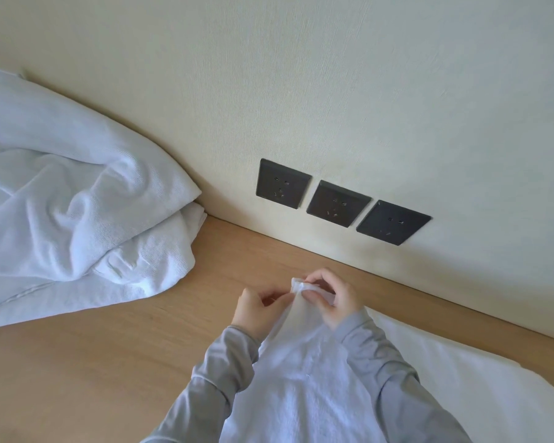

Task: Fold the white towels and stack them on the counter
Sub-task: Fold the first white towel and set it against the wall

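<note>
A pale cream wall [365, 75] fills the view from 10 o'clock round to 3 o'clock. Below it the light wooden tabletop [93, 362] runs from the 8 o'clock edge up to the wall's foot. At 9 o'clock a crumpled heap of white towels [61, 203] lies on the tabletop, bunched in loose folds, its far edge just beside the wall.

At 6 o'clock the held towel [304, 378] hangs down between the person's forearms, drawn up to a narrow peak at its top corner. At 4 o'clock a flat towel [461, 372] lies spread on the tabletop, near the wall and partly under the right arm. Grey sleeves [205, 394] cover both forearms.

Three dark square sockets [338, 203] sit side by side on the wall at about 2 o'clock from the hands, just above the tabletop.

The right hand [336, 298] pinches the held towel's bunched corner between thumb and curled fingers. The left hand [253, 310] meets it from 9 o'clock, fingers curled, gripping the same towel's edge just beside that corner — both hands are raised off the tabletop.
</note>
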### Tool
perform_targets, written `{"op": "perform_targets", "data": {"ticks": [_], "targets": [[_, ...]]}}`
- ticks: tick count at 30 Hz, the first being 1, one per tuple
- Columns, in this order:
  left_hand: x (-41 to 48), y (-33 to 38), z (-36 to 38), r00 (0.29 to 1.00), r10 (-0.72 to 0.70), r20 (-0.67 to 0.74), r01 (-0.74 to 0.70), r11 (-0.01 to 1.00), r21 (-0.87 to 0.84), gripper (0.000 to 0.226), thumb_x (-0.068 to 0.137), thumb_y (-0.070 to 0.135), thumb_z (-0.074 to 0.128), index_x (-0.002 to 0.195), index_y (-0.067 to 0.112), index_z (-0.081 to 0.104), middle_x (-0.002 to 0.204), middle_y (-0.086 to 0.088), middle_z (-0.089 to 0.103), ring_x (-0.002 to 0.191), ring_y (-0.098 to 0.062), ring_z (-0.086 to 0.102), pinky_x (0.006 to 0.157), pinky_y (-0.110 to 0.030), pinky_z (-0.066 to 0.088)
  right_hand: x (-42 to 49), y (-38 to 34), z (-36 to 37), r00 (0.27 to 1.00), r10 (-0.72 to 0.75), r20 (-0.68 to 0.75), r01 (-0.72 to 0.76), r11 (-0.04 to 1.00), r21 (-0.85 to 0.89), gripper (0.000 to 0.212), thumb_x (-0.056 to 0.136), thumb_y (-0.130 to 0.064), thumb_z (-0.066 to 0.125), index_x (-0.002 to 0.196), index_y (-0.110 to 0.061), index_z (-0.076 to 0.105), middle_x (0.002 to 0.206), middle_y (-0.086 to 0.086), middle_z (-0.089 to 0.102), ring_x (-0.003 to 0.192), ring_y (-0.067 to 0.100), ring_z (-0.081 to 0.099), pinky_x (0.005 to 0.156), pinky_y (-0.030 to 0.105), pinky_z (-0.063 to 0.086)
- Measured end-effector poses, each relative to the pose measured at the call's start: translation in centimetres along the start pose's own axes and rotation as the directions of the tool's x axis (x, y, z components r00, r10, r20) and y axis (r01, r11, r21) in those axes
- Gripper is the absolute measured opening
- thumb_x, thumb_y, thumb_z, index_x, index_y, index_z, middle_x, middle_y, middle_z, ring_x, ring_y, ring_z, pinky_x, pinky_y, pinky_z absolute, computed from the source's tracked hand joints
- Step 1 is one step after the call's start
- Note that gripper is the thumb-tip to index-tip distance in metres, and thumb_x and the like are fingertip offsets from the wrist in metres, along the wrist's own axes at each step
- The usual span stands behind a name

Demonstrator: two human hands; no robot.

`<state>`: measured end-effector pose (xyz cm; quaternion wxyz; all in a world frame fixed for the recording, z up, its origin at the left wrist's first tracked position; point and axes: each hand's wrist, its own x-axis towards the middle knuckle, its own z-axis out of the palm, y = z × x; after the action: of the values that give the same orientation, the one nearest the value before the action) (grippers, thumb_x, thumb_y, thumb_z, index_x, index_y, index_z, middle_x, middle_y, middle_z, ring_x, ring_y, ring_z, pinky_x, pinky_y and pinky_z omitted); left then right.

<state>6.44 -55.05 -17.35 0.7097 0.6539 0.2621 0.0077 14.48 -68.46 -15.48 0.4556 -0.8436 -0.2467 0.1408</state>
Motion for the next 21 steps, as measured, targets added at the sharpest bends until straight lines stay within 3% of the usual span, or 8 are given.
{"op": "perform_targets", "data": {"ticks": [3, 8, 11, 14, 18, 21], "targets": [[-0.1, -0.2, 0.2, 0.999, 0.016, -0.028, -0.014, 0.998, 0.065, 0.020, 0.082, 0.016, 0.067, 0.067, 0.029, 0.072, 0.071, -0.004, 0.070, 0.066, -0.014, 0.058, 0.068, -0.032, 0.050, -0.8, -0.3, -0.6, 1.000, -0.007, -0.024, 0.008, 0.999, 0.041, 0.023, 0.083, -0.001, 0.065, 0.077, -0.017, 0.050, 0.098, 0.002, 0.067, 0.095, 0.004, 0.061, 0.083, 0.005, 0.040], [-0.5, 0.4, 0.5, 1.000, 0.011, -0.025, -0.009, 0.998, 0.066, 0.011, 0.077, 0.022, 0.067, 0.067, 0.023, 0.071, 0.068, -0.003, 0.066, 0.063, -0.014, 0.055, 0.065, -0.030, 0.048, -0.7, -0.8, -1.5, 0.997, -0.033, 0.066, 0.032, 0.999, 0.010, 0.031, 0.084, -0.001, 0.063, 0.075, -0.026, 0.047, 0.099, -0.012, 0.061, 0.096, -0.012, 0.055, 0.087, 0.005, 0.037], [-1.2, 0.6, 0.5, 1.000, 0.024, -0.012, -0.024, 0.999, 0.031, 0.011, 0.073, 0.026, 0.067, 0.066, 0.020, 0.072, 0.066, -0.004, 0.065, 0.061, -0.014, 0.053, 0.062, -0.030, 0.047, 0.0, -0.7, -1.5, 0.990, 0.037, 0.138, -0.033, 0.999, -0.029, 0.025, 0.086, -0.005, 0.062, 0.078, -0.021, 0.046, 0.079, -0.015, 0.054, 0.076, -0.003, 0.051, 0.072, 0.009, 0.037], [-1.6, 0.4, 0.3, 0.999, 0.032, -0.027, -0.031, 0.999, 0.043, 0.008, 0.078, 0.020, 0.068, 0.071, 0.016, 0.071, 0.066, -0.004, 0.065, 0.061, -0.015, 0.054, 0.062, -0.034, 0.049, 0.3, -0.7, -1.4, 0.986, 0.066, 0.154, -0.060, 0.997, -0.040, 0.028, 0.084, -0.004, 0.062, 0.075, -0.025, 0.045, 0.071, -0.011, 0.053, 0.071, 0.009, 0.051, 0.070, 0.016, 0.039], [-2.2, 0.2, 0.3, 0.997, 0.070, -0.041, -0.069, 0.997, 0.017, 0.015, 0.081, 0.008, 0.064, 0.077, 0.022, 0.060, 0.070, 0.001, 0.061, 0.058, -0.013, 0.053, 0.056, -0.026, 0.045, -0.1, -0.6, -1.4, 0.996, 0.035, 0.085, -0.034, 0.999, -0.014, 0.029, 0.082, -0.004, 0.064, 0.073, -0.027, 0.048, 0.066, -0.008, 0.054, 0.066, 0.007, 0.050, 0.068, 0.015, 0.039], [-3.0, -0.3, 0.0, 0.992, 0.120, -0.025, -0.117, 0.987, 0.106, 0.023, 0.084, 0.006, 0.059, 0.076, 0.025, 0.066, 0.070, 0.003, 0.068, 0.062, -0.010, 0.059, 0.059, -0.018, 0.045, -0.7, -0.5, -1.2, 0.999, 0.004, 0.050, -0.005, 1.000, 0.012, 0.024, 0.082, -0.008, 0.063, 0.074, -0.025, 0.049, 0.066, -0.008, 0.053, 0.064, 0.004, 0.049, 0.065, 0.014, 0.039]]}}
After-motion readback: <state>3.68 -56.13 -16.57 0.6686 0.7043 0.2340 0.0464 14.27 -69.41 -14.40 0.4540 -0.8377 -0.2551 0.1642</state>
